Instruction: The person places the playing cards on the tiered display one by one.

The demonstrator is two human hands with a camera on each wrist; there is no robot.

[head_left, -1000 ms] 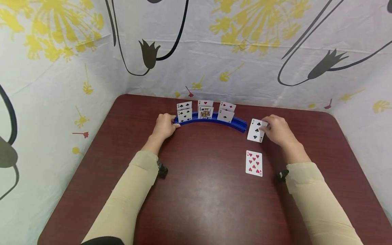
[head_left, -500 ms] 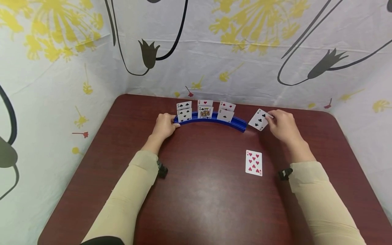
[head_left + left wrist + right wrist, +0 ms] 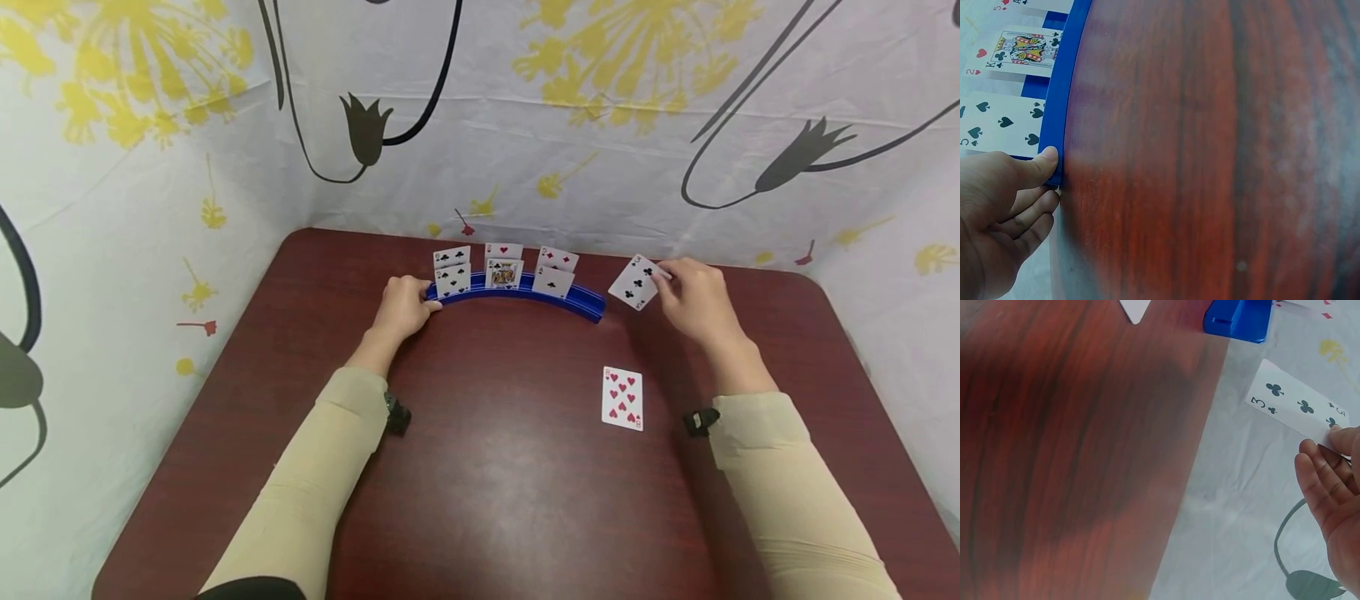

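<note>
A curved blue card holder (image 3: 585, 303) stands toward the far side of the table, with playing cards upright in two rows. My left hand (image 3: 402, 310) grips its left end; the left wrist view shows the thumb (image 3: 1044, 164) on the holder's edge. Near that hand is a five of spades (image 3: 1007, 122), then a king of clubs (image 3: 503, 274) and a card with a single black pip (image 3: 552, 283). In my right hand (image 3: 697, 300), a three of clubs (image 3: 1300, 403) is pinched by one edge, held tilted just right of the holder and apart from it.
An eight of hearts (image 3: 622, 398) lies face up on the dark red-brown table (image 3: 525, 483), nearer than the holder. Behind the table's far edge hangs a white patterned cloth (image 3: 450, 67), which also covers both sides.
My right hand has lifted the three of clubs up and away, turning it from nearly straight to tilted. The left hand and holder have stayed put.
</note>
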